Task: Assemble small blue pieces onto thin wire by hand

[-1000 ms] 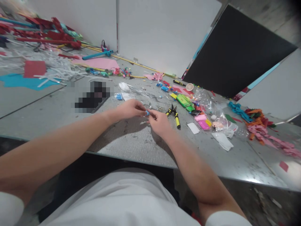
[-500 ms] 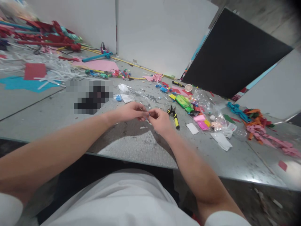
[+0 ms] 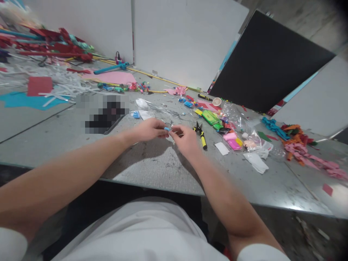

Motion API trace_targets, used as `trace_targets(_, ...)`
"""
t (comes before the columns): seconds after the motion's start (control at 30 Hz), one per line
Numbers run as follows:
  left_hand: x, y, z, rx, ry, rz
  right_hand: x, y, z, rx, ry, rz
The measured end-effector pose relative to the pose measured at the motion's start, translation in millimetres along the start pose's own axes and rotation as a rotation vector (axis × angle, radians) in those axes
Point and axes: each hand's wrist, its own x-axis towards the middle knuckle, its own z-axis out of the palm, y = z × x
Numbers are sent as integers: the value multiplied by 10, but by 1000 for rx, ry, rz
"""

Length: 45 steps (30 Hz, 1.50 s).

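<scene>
A small blue piece of soft clay [image 3: 166, 128] shows between my two hands, just above the table. My left hand [image 3: 149, 129] pinches it between thumb and fingertips. From the other side, my right hand [image 3: 184, 137] closes thumb and finger at the piece's right end. Beyond my left hand lie an opened packet with blue clay [image 3: 136, 114] and a white wrapper [image 3: 146, 114]. Black-and-yellow pliers [image 3: 201, 135] rest with jaws apart, to the right of my right hand.
Thin clear wires or sticks [image 3: 165, 108] lie behind my hands. Coloured clay packets [image 3: 212, 119], a white card [image 3: 222, 148] and crumpled white paper [image 3: 256, 162] are at right. A blurred dark object [image 3: 107, 116] lies left. White panels [image 3: 176, 40] and a black board [image 3: 272, 58] stand behind.
The blue piece now shows plainly between the fingertips, where it was barely visible before. My left fingers have drawn together around it. The hands stay in nearly the same place.
</scene>
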Motion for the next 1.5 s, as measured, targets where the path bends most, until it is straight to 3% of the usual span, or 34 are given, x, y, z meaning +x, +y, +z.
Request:
trace_targets(0.37,-5,-23,-6,-35,-106,-32,12,9,-52,-100,-131,-204)
trace_targets(0.47,20,-49,-33,-49,-76,-43,31,39,-77,-50,-30,-97)
trace_targets(0.53,31,-66,-62,-70,-7,-89,49,65,-103,-21,63,-3)
trace_targets(0.6,34,-71,-95,-76,72,-134,58,81,-116,-13,77,41)
trace_targets(0.8,11,-3,-171,11,213,-201,-16,30,5,3,-346,-65)
trace_targets(0.87,7,25,-182,-26,251,-209,-46,15,49,-19,-410,-69)
trace_targets(1.0,-1,63,-195,12,298,-225,-63,30,75,-79,-425,-23)
trace_targets(1.23,8,-18,-211,283,247,-136,-50,53,78,-26,-423,7)
trace_targets(1.33,36,-99,-207,368,242,-93,-54,33,70,-91,-410,3)
trace_targets(1.5,64,-172,-192,366,207,-85,-27,22,18,-249,-505,-58)
